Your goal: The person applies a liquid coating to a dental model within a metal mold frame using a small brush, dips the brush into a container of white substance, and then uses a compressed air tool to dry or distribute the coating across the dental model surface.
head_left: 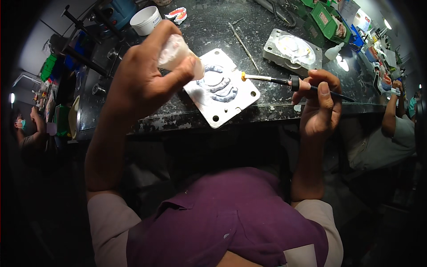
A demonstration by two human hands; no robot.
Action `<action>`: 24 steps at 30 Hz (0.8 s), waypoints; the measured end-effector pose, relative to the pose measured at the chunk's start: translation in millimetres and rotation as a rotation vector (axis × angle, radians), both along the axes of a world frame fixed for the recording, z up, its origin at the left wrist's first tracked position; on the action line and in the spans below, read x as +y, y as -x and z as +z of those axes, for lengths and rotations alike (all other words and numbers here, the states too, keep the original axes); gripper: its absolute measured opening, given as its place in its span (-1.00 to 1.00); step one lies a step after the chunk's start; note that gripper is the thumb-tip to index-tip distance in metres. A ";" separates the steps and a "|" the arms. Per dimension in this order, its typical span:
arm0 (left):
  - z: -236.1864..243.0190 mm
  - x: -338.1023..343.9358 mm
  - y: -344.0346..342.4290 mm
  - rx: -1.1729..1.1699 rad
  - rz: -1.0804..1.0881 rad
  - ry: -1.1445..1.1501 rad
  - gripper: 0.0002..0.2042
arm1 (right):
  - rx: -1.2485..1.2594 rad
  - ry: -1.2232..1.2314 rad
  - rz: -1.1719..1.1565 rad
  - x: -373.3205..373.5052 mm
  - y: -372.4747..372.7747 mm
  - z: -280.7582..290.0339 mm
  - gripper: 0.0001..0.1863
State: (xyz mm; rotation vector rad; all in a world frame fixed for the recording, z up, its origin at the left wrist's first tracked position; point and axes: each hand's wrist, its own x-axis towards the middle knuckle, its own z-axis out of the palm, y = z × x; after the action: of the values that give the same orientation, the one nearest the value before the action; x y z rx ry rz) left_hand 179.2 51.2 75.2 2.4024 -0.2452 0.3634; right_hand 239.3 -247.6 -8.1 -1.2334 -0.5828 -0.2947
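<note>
My left hand grips a small whitish container above the left side of a square metal mold half, which has corner holes and dental-arch shapes in grey and white material at its middle. My right hand, to the right of the mold, holds a long black-handled brush; its yellowish tip is over the mold's right edge. A second mold half with white material in it lies behind on the right. A thin metal hand tool lies between the two molds.
The dark, stained bench also holds a white tub, a red-and-white dental piece, metal presses at left, green bins and a hose. Co-workers sit at far left and right.
</note>
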 end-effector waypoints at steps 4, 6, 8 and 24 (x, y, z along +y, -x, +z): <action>-4.3 6.1 4.4 -0.077 -0.005 0.054 -0.70 | 0.019 -0.010 -0.004 -1.2 -0.5 -2.1 -0.70; -5.0 6.4 6.1 -0.088 0.005 0.076 -0.69 | 0.018 0.012 -0.007 -2.1 -1.3 -3.7 -0.67; -1.9 7.0 5.8 -0.051 0.029 0.074 -0.68 | 0.014 0.033 -0.009 -2.5 -1.3 -3.6 -0.64; -8.0 -0.4 5.7 -0.017 0.024 0.073 -0.72 | 0.008 0.055 0.001 -5.5 -0.8 -5.0 -0.64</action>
State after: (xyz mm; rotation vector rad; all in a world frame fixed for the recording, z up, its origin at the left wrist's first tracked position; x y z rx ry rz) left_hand 173.5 50.7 67.2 2.3334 -0.2072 0.3976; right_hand 240.1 -253.1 -13.1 -1.2865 -0.5880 -0.2741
